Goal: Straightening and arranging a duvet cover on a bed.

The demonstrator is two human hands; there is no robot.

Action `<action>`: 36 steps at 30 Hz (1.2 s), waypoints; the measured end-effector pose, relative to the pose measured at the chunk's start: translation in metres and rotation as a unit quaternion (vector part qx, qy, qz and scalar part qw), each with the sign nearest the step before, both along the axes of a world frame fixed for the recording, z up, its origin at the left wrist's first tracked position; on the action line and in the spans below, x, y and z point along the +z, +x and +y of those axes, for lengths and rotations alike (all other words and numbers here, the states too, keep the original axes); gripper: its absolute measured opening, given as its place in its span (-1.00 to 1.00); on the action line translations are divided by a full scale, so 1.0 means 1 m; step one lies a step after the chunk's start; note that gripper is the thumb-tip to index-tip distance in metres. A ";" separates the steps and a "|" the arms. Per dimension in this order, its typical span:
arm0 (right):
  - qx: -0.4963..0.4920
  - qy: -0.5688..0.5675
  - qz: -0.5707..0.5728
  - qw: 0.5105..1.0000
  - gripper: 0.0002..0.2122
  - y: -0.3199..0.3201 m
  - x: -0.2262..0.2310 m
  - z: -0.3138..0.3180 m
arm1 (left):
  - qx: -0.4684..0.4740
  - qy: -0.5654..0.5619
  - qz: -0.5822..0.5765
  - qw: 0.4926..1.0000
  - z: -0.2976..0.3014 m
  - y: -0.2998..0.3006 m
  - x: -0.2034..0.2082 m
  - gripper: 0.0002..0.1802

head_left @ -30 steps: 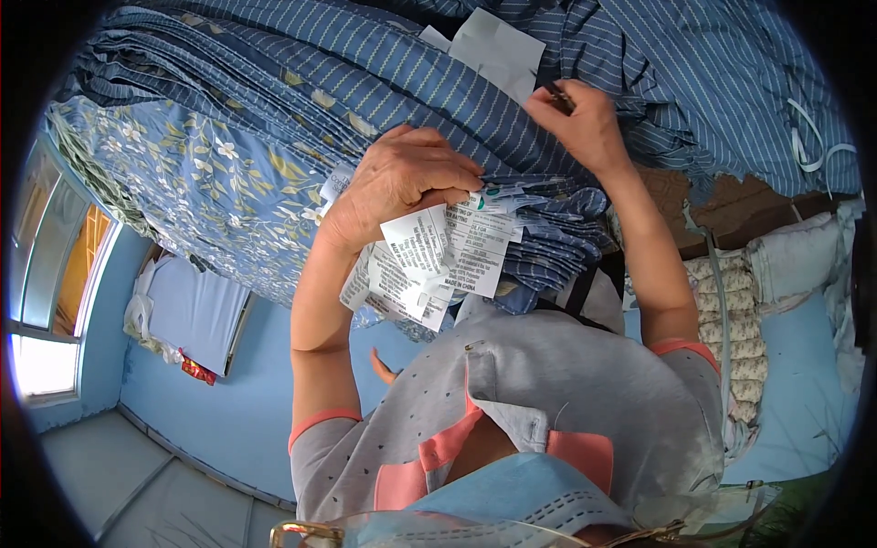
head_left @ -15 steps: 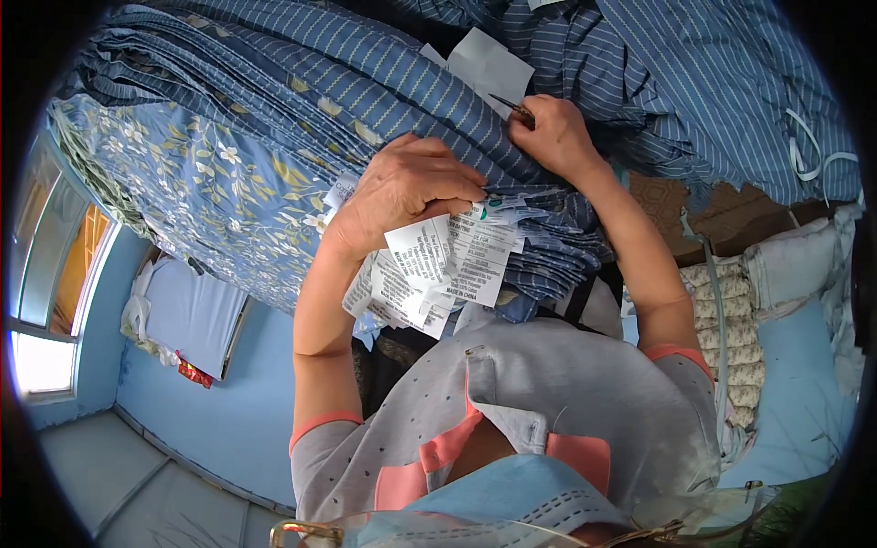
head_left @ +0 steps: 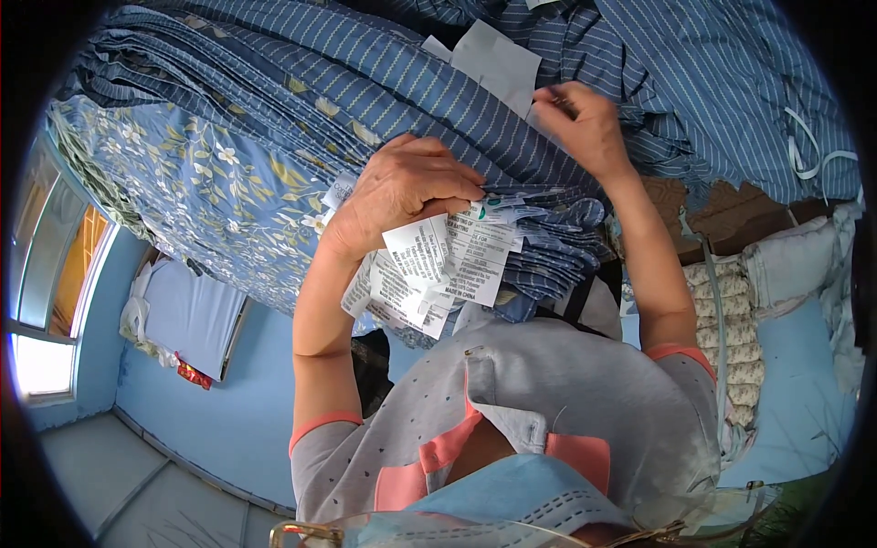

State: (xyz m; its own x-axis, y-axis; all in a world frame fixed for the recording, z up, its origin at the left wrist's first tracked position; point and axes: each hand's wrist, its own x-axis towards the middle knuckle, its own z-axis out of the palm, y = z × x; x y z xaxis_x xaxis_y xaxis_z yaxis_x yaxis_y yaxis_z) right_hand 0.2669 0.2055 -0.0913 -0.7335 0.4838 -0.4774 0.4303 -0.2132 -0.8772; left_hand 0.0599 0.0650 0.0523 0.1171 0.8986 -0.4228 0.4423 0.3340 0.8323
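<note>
Care labels [head_left: 416,251], white and closely printed, fan out beneath the left hand [head_left: 406,183] at the near edge of a stack of blue striped fabric [head_left: 548,260], whose folds run toward the upper left beside blue floral fabric [head_left: 219,173]. The left fingers curl snugly over the labels' upper ends, apparently clamping them, though the thumb's part is hard to make out. The right hand [head_left: 579,128] is raised over the stripes, just beside a white paper sheet [head_left: 498,66] and apart from the labels, its thumb and fingers pinched narrowly on a small dark tool [head_left: 565,106] too blurred to identify. The step in hand looks like work along the labelled edges; a next move there would call for layers held steady and the tool guided clear of cloth and fingers.
</note>
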 end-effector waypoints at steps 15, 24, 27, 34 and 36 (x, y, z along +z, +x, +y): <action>0.015 0.137 -0.061 0.989 -0.82 -0.003 -0.014 0.002 | 0.006 -0.002 0.001 1.000 0.000 0.001 0.000 -0.85; 0.102 0.018 -0.032 0.994 -0.77 -0.010 0.008 -0.005 | 0.004 -0.005 -0.002 1.000 0.004 0.000 -0.001 -0.82; 0.119 0.079 -0.045 0.989 -0.78 -0.013 0.002 -0.007 | 0.007 -0.004 -0.003 1.000 0.004 0.001 -0.001 -0.82; 0.059 0.098 -0.019 0.993 -0.80 -0.009 -0.011 -0.012 | 0.010 0.001 0.005 1.000 0.001 0.003 -0.001 -0.83; 0.045 0.222 -0.011 0.974 -0.81 -0.006 -0.017 -0.010 | 0.010 0.003 0.008 1.000 0.002 0.003 -0.001 -0.83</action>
State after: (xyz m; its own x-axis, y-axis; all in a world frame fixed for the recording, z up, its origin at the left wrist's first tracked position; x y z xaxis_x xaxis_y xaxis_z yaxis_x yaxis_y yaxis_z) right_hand 0.2605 0.1957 -0.1079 -0.7744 0.5806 -0.2514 0.4492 0.2247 -0.8647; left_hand 0.0624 0.0672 0.0512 0.0931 0.9029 -0.4197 0.4482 0.3384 0.8274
